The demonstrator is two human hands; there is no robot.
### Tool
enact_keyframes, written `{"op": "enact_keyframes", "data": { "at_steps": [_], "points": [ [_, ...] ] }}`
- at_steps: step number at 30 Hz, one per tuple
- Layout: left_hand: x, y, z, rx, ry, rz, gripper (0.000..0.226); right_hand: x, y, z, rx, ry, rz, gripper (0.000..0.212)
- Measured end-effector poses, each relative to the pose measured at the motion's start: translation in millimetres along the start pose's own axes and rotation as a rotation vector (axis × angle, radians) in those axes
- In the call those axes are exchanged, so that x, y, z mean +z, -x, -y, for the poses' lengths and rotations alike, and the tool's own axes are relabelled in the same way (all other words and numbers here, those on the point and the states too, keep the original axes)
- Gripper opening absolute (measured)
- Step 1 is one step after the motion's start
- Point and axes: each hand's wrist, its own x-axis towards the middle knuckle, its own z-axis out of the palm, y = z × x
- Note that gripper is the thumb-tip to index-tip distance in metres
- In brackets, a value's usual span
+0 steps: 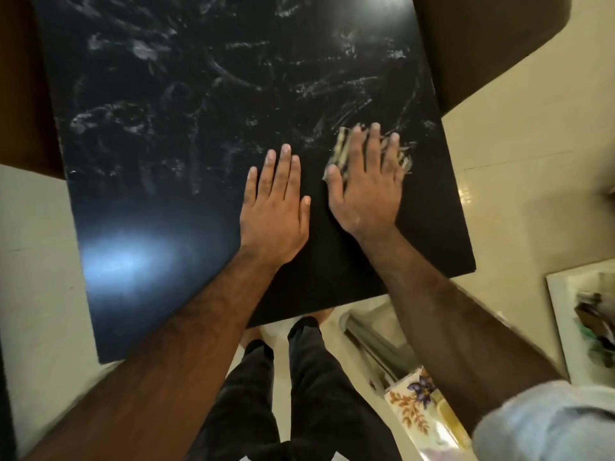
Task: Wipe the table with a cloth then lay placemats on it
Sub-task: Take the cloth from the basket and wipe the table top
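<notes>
The right hand (366,184), fingers spread flat, is pressing the pale cloth (340,148) beneath it onto the smeared black table (166,134) to scrub, while the left hand (274,211), flat and empty just beside, is probably bracing.

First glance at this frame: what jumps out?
Both hands lie flat on the black table near its right edge: the right hand presses a pale cloth, the left hand rests bare beside it. The far half is streaked with white smears; the near part looks cleaner.
</notes>
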Motion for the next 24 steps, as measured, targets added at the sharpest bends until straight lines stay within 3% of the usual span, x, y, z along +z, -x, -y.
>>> {"op": "enact_keyframes", "data": {
  "at_steps": [4, 8, 13, 16, 20, 24],
  "points": [
    [3, -7, -9, -0.026, -0.015, -0.039, 0.072, 0, -6, 13, -0.182, -0.009, -0.004, 0.080],
    [1, -7, -9, -0.031, -0.038, -0.038, 0.074, -6, 35, -28, -0.278, -0.026, 0.074, 0.080],
    [2, -7, -10, -0.060, -0.045, -0.027, 0.074, -16, 31, -108, 0.076, 0.000, 0.070, 0.083],
    [1, -9, -10, -0.063, -0.055, -0.026, 0.074, -19, -17, -109, 0.194, -0.036, 0.043, 0.080],
    [-1, -8, -11, -0.070, -0.056, -0.033, 0.074, -15, -54, -60, 0.078, -0.031, -0.017, 0.080],
    [-4, -8, -11, -0.064, -0.061, -0.018, 0.074, -13, -17, -23, -0.121, -0.043, 0.033, 0.078]
  ]
}}
